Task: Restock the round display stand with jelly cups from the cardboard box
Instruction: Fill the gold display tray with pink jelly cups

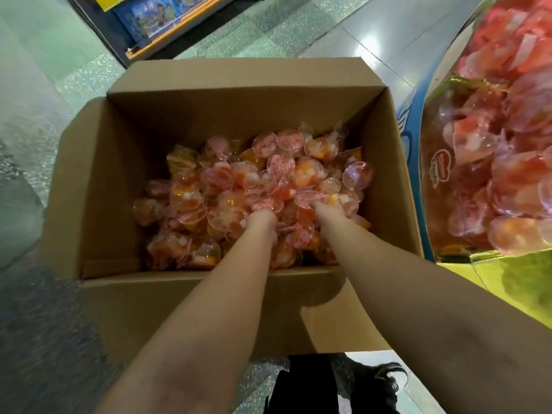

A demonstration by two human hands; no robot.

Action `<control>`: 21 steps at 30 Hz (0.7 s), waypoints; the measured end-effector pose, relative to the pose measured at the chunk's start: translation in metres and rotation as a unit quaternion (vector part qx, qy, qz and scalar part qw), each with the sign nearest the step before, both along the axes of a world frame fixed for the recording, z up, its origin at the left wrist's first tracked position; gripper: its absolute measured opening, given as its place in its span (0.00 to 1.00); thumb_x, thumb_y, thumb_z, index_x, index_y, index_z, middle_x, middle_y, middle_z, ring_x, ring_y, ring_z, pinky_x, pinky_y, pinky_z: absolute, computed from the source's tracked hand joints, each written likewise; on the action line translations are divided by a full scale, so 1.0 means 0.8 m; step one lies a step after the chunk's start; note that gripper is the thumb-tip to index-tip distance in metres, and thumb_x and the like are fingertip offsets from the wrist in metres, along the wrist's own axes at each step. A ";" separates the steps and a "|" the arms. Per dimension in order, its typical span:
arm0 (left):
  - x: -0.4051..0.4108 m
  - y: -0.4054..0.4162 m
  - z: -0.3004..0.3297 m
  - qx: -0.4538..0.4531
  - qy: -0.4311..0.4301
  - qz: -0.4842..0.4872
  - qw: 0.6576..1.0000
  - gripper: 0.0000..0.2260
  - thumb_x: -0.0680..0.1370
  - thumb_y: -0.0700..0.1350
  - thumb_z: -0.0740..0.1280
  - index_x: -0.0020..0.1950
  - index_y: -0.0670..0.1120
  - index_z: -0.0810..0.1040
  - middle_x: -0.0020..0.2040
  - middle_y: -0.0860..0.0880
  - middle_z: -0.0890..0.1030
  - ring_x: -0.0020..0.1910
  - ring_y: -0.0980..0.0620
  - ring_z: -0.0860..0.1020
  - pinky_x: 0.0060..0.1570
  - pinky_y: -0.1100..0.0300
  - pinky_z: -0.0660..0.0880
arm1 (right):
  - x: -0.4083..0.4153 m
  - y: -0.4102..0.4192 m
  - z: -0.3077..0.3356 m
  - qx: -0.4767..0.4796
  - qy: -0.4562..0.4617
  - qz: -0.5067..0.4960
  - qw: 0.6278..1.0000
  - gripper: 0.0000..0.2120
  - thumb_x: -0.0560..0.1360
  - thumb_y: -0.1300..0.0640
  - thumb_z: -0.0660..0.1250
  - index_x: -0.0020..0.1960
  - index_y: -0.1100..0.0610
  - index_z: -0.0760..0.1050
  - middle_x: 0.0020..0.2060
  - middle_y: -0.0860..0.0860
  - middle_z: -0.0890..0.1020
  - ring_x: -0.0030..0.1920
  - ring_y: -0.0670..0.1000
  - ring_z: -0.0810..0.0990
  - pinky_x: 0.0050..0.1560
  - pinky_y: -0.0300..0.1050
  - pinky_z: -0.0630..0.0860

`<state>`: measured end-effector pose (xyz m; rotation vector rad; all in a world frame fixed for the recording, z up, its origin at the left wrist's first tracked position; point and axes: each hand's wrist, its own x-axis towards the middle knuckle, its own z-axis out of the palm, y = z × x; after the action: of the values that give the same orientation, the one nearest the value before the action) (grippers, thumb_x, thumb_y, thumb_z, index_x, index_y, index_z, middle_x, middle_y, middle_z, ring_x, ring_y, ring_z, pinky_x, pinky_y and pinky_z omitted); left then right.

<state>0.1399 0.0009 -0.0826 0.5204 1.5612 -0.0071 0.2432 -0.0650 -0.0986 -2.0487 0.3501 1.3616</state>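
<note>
An open cardboard box (125, 180) stands on the floor below me, holding a heap of clear jelly cups (227, 186) with pink, red and orange filling. Both my arms reach down into it. My left hand (263, 222) is pushed into the heap, its fingers buried among the cups. My right hand (324, 209) is dug in beside it, with only the wrist and back of the hand showing. What the fingers hold is hidden. The round display stand (415, 135), with a blue and white rim, is at the right and filled with the same cups.
The box flaps (248, 73) fold outward at the back and left. A shelf unit with blue packages (149, 19) stands at the far end of the tiled floor. My dark shoe (385, 380) is by the box's near side. A yellow-green panel (507, 279) lies below the stand.
</note>
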 end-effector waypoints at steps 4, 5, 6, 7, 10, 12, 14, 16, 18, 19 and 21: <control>0.002 -0.002 0.004 0.011 -0.003 0.006 1.000 0.19 0.86 0.43 0.51 0.76 0.40 0.63 0.64 0.36 0.77 0.46 0.42 0.84 0.41 0.57 0.83 | -0.002 -0.003 -0.007 0.025 0.028 -0.068 0.997 0.25 0.80 0.47 0.66 0.69 0.62 0.70 0.64 0.59 0.77 0.63 0.60 0.76 0.62 0.52 0.74; 0.000 -0.003 0.007 0.015 0.005 0.008 1.000 0.19 0.85 0.43 0.52 0.76 0.39 0.63 0.62 0.36 0.78 0.39 0.42 0.84 0.33 0.56 0.82 | -0.002 -0.006 -0.005 0.032 0.033 -0.076 0.996 0.25 0.80 0.47 0.66 0.69 0.63 0.70 0.63 0.59 0.78 0.63 0.60 0.76 0.60 0.52 0.74; -0.002 -0.003 0.006 0.016 0.013 0.006 1.000 0.18 0.85 0.42 0.54 0.75 0.40 0.64 0.59 0.35 0.79 0.34 0.42 0.84 0.29 0.55 0.81 | -0.003 -0.009 -0.001 0.036 0.033 -0.081 0.996 0.25 0.80 0.47 0.66 0.69 0.63 0.70 0.63 0.59 0.78 0.62 0.59 0.77 0.58 0.52 0.75; -0.005 -0.005 0.007 0.017 0.016 0.001 1.000 0.18 0.84 0.41 0.56 0.74 0.40 0.65 0.57 0.36 0.80 0.33 0.42 0.85 0.29 0.54 0.82 | -0.003 -0.012 0.001 0.042 0.032 -0.084 0.995 0.25 0.80 0.47 0.66 0.70 0.62 0.70 0.62 0.59 0.78 0.62 0.59 0.77 0.57 0.52 0.75; -0.021 -0.016 0.029 0.010 -0.002 -0.028 1.000 0.14 0.82 0.42 0.62 0.66 0.38 0.72 0.55 0.39 0.81 0.39 0.43 0.86 0.41 0.51 0.84 | -0.004 -0.027 0.016 0.059 0.029 -0.075 0.995 0.27 0.78 0.45 0.67 0.71 0.60 0.69 0.60 0.57 0.79 0.60 0.57 0.77 0.61 0.54 0.77; -0.032 -0.025 0.051 0.033 -0.015 -0.048 0.998 0.11 0.82 0.45 0.65 0.59 0.39 0.77 0.50 0.41 0.83 0.41 0.46 0.86 0.43 0.53 0.84 | -0.002 -0.039 0.027 0.072 0.025 -0.076 0.994 0.31 0.74 0.42 0.70 0.70 0.58 0.70 0.58 0.55 0.79 0.58 0.57 0.78 0.60 0.55 0.77; -0.042 -0.032 0.073 0.056 -0.015 -0.067 0.996 0.10 0.81 0.47 0.66 0.54 0.41 0.79 0.47 0.43 0.84 0.43 0.48 0.85 0.41 0.56 0.83 | 0.002 -0.056 0.038 0.078 0.026 -0.071 0.994 0.39 0.66 0.36 0.73 0.69 0.57 0.71 0.59 0.55 0.80 0.58 0.58 0.79 0.61 0.58 0.77; -0.050 -0.044 0.100 0.071 -0.031 -0.086 0.993 0.10 0.81 0.48 0.66 0.53 0.42 0.80 0.49 0.44 0.84 0.47 0.48 0.84 0.44 0.56 0.83 | 0.005 -0.078 0.059 0.093 0.019 -0.067 0.993 0.39 0.65 0.34 0.74 0.68 0.56 0.72 0.59 0.54 0.81 0.58 0.58 0.80 0.61 0.60 0.77; -0.056 -0.059 0.124 0.094 -0.058 -0.119 0.987 0.12 0.81 0.49 0.65 0.55 0.41 0.80 0.49 0.44 0.84 0.48 0.47 0.84 0.44 0.55 0.82 | 0.008 -0.105 0.084 0.123 0.021 -0.071 0.990 0.35 0.69 0.36 0.73 0.69 0.54 0.72 0.58 0.53 0.82 0.57 0.57 0.82 0.61 0.59 0.77; -0.056 -0.068 0.136 0.106 -0.077 -0.140 0.981 0.13 0.81 0.50 0.65 0.55 0.41 0.80 0.48 0.44 0.85 0.48 0.48 0.84 0.44 0.55 0.81 | 0.010 -0.122 0.098 0.143 0.023 -0.076 0.987 0.32 0.71 0.38 0.73 0.68 0.54 0.72 0.57 0.53 0.83 0.55 0.56 0.83 0.61 0.58 0.78; -0.052 -0.088 0.158 0.119 -0.114 -0.175 0.971 0.12 0.81 0.49 0.66 0.54 0.41 0.80 0.47 0.44 0.85 0.46 0.48 0.83 0.46 0.55 0.79 | 0.019 -0.161 0.117 0.175 0.022 -0.082 0.981 0.27 0.72 0.41 0.73 0.65 0.54 0.76 0.51 0.52 0.86 0.52 0.54 0.85 0.62 0.56 0.77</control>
<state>0.0985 -0.0693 0.0438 0.9492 1.2371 -0.0276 0.2587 -0.1938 -0.0048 -1.6665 0.2698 1.2695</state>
